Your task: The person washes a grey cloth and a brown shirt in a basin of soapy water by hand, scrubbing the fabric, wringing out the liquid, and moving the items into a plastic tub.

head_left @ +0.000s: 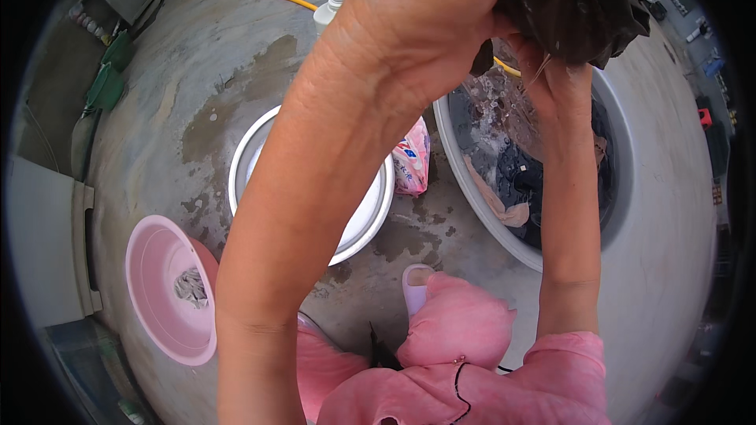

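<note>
Here the left hand (425,16) and right hand (551,71) both clench the dark, wet, bunched cloth (579,4), held high directly above the large grey wash basin (480,189).

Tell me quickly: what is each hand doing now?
Left hand: closed on the dark wet cloth.
Right hand: gripping the same cloth from below.

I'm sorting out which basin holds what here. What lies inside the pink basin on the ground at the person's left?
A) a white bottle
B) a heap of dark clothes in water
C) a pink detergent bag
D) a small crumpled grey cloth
D: the pink basin holds only a small crumpled grey cloth; the dark clothes soak in the large grey tub.
</note>
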`<state>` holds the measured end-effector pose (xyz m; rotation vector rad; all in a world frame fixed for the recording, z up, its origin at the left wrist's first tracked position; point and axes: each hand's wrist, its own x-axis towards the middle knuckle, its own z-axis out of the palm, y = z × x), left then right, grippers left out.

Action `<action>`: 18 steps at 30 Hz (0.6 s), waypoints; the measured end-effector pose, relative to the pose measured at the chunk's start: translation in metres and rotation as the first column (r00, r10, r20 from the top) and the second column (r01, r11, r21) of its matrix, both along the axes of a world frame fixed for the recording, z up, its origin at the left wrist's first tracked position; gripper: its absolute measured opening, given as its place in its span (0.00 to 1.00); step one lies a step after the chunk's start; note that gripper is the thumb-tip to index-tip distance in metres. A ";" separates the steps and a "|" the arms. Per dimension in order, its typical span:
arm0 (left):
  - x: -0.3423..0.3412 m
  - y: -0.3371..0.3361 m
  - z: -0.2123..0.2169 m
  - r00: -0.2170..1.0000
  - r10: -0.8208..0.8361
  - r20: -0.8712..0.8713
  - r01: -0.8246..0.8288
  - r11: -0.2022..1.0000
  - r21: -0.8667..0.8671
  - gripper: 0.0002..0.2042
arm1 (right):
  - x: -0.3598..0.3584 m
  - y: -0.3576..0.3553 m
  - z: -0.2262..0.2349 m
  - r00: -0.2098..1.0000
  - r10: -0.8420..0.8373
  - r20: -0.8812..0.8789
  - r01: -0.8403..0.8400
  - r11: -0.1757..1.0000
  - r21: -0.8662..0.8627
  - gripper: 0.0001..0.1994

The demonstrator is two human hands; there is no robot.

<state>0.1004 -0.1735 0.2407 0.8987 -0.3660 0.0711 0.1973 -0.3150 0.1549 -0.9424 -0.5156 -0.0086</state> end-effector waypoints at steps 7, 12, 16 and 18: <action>-0.060 0.125 -0.045 0.932 0.360 -0.030 -0.358 0.932 0.052 0.14 | -0.067 0.167 -0.031 0.838 0.480 -0.259 -0.511 0.858 -0.063 0.14; -0.090 0.176 -0.153 0.695 0.574 -0.433 -0.536 0.815 0.220 0.16 | -0.104 0.230 -0.154 0.764 0.223 -0.606 -0.542 0.731 -0.415 0.14; -0.117 0.206 -0.240 0.498 0.448 -0.742 -0.498 0.849 0.178 0.15 | -0.113 0.230 -0.292 0.927 0.021 -0.376 -0.350 0.418 -0.839 0.21; -0.130 0.207 -0.266 0.451 0.432 -0.781 -0.516 0.840 0.168 0.15 | -0.120 0.211 -0.306 0.943 0.145 -0.299 -0.321 0.157 -0.934 0.23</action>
